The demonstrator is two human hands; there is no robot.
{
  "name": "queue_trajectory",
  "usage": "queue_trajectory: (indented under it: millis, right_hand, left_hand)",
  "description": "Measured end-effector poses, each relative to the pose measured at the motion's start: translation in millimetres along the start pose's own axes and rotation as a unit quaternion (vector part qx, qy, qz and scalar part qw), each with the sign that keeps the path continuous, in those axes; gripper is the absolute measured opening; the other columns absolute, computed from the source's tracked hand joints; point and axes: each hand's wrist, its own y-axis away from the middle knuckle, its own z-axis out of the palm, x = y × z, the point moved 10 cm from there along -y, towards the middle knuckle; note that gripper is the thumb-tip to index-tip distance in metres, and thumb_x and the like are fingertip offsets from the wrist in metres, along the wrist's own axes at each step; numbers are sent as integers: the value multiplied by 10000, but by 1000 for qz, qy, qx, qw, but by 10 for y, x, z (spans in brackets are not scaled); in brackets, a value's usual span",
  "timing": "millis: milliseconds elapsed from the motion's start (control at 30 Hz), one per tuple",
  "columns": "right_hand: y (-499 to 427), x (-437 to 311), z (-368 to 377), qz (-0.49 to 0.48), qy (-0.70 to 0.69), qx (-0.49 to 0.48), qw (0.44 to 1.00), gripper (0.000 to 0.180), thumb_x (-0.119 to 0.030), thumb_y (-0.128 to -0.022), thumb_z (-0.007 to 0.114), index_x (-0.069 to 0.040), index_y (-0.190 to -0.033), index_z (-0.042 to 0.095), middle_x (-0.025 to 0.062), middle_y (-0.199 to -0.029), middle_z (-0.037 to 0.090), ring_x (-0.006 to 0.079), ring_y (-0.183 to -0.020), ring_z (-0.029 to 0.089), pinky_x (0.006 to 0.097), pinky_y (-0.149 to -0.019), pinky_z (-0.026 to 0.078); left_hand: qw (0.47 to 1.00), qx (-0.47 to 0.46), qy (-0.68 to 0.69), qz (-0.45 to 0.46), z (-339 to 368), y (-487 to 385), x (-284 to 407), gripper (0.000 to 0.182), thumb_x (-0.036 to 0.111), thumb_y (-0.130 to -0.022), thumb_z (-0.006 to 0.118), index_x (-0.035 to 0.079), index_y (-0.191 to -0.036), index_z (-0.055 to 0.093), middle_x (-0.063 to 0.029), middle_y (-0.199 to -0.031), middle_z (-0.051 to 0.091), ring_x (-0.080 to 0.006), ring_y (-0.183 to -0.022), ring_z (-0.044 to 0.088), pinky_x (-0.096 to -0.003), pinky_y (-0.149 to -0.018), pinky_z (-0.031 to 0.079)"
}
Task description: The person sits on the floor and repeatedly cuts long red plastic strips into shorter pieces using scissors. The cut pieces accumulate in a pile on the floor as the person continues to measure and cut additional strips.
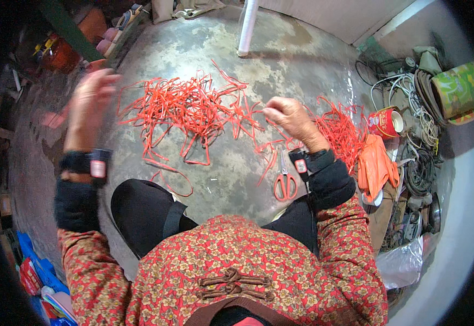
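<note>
A large tangle of red plastic strips (184,106) lies on the concrete floor in front of me. My right hand (290,116) is over the right end of the tangle, thumb and fingers pinched together at the end of a thin red strip (256,111). My left hand (92,91) is raised off to the left of the tangle and blurred; whether its fingers hold anything is unclear. Scissors with red-orange handles (285,185) lie on the floor below my right wrist, blades pointing away from me. A second heap of red strips (340,130) lies beyond my right forearm.
At right are a red tub (384,123), an orange plastic bag (377,163), coiled cables (418,167) and a camouflage-patterned container (461,93). A white roll (248,30) stands at the far side. An orange-red container (59,57) is at far left.
</note>
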Motion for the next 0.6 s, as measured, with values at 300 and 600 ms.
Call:
queue_trajectory:
  millis: [300, 600]
  right_hand:
    - [140, -588, 7, -56, -110, -1, 992, 177, -179, -828, 564, -5, -838, 593, 61, -695, 582, 120, -632, 524, 280, -592, 433]
    - [141, -421, -55, -41, -128, 30, 990, 191, -192, -853, 558, -6, -859, 600, 3, -703, 575, 64, -654, 495, 238, -580, 426]
  left_hand:
    - [934, -297, -19, -195, 3197, 833, -500, 177, 231, -881, 451, 70, -915, 513, -8, -779, 588, -85, -516, 562, -189, -415, 363]
    - [920, -288, 95, -248, 3224, 854, -664, 174, 208, -903, 440, 66, -989, 494, -31, -875, 586, -77, -543, 553, -171, -413, 361]
